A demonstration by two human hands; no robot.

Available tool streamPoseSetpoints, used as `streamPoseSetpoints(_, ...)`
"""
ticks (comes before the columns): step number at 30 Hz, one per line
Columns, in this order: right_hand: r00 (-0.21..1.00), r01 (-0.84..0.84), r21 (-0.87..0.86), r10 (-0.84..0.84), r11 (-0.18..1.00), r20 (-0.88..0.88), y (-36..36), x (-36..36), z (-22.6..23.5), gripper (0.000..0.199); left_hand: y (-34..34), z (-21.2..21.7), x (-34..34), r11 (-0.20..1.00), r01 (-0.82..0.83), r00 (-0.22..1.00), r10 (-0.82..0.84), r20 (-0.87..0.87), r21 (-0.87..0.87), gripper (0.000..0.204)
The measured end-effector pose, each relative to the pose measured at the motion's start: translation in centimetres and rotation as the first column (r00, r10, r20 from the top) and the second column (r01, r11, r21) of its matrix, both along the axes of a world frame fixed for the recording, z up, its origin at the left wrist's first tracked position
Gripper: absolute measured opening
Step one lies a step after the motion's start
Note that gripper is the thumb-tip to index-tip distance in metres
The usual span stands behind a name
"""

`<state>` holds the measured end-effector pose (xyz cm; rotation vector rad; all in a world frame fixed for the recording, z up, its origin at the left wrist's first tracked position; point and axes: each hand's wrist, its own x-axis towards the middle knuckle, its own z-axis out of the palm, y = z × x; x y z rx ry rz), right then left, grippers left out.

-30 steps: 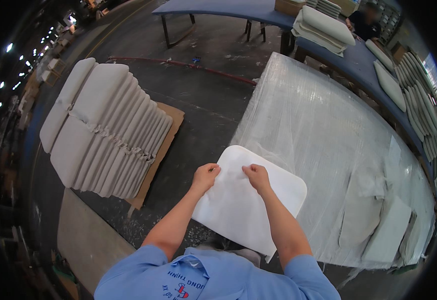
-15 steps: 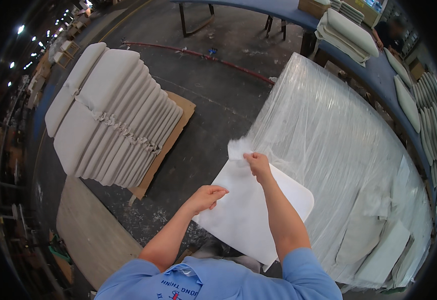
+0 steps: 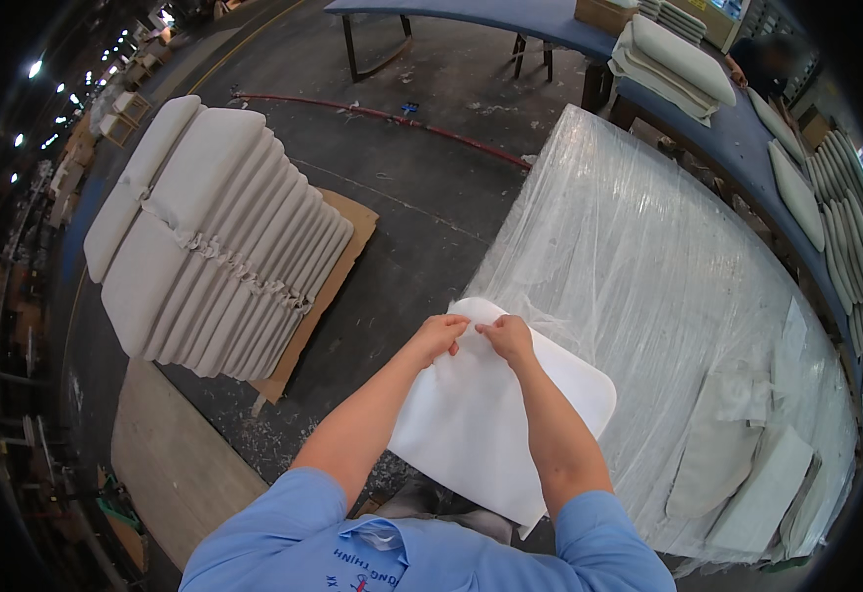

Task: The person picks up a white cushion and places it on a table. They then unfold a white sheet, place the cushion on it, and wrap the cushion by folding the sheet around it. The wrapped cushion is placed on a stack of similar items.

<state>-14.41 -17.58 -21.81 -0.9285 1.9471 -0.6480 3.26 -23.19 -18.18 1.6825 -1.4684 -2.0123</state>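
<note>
A white padded sheet [image 3: 481,414] with rounded corners lies slanting in front of me, its right part against the plastic-wrapped stack. Near its far end my two hands come close together, fingertips almost meeting. My right hand [image 3: 510,340] is closed in a pinch on the white material. Thumb and fingers of my left hand [image 3: 437,338] are pressed together over the sheet; what is between them, if anything, is too small to make out. Part of the sheet is covered by my right forearm.
At the left, a stack of pale cushions [image 3: 224,237] rests on cardboard [image 3: 337,281]. A bulky stack in clear film [image 3: 629,257] fills the right, with loose pale pieces [image 3: 717,454] on it. Behind run blue tables [image 3: 490,28] bearing cushions; a person [image 3: 762,64] is at the far right.
My left hand has moved forward and right, up beside my right hand. The fluffy white flap that stood up at the right fingertips now lies down, and a rounded far edge shows.
</note>
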Motion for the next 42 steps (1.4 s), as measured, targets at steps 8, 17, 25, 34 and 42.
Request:
streamPoseSetpoints(8,0.502,0.272,0.086,-0.218,0.958,0.837,5.2,-5.2,3.3,0.020,-0.5,-3.2,0.5,0.998,-0.055,0.999,0.055,0.001,0.043,0.028)
streamPoseSetpoints(17,0.226,0.356,0.187,-0.279,0.915,0.933,-7.4,0.0,-3.0,0.027,0.0,-4.8,-0.4,0.991,-0.130,0.989,0.128,-0.072,-0.024,0.030)
streamPoseSetpoints(25,0.184,0.612,0.206,-0.392,0.763,0.901,-10.3,-2.2,-2.1,0.031,0.5,-4.4,0.6,0.988,-0.150,0.984,0.152,-0.093,0.032,0.032)
streamPoseSetpoints(34,0.337,0.584,0.127,-0.382,0.802,0.861,-5.7,-2.8,-0.9,0.031,-0.6,-3.4,-0.1,0.989,-0.088,0.984,0.105,-0.141,0.120,0.030)
streamPoseSetpoints(42,0.616,0.344,-0.127,-0.121,0.930,0.778,0.6,0.4,-0.6,0.035,-1.8,-0.6,0.4,0.954,-0.226,0.937,0.267,-0.223,0.195,0.030)
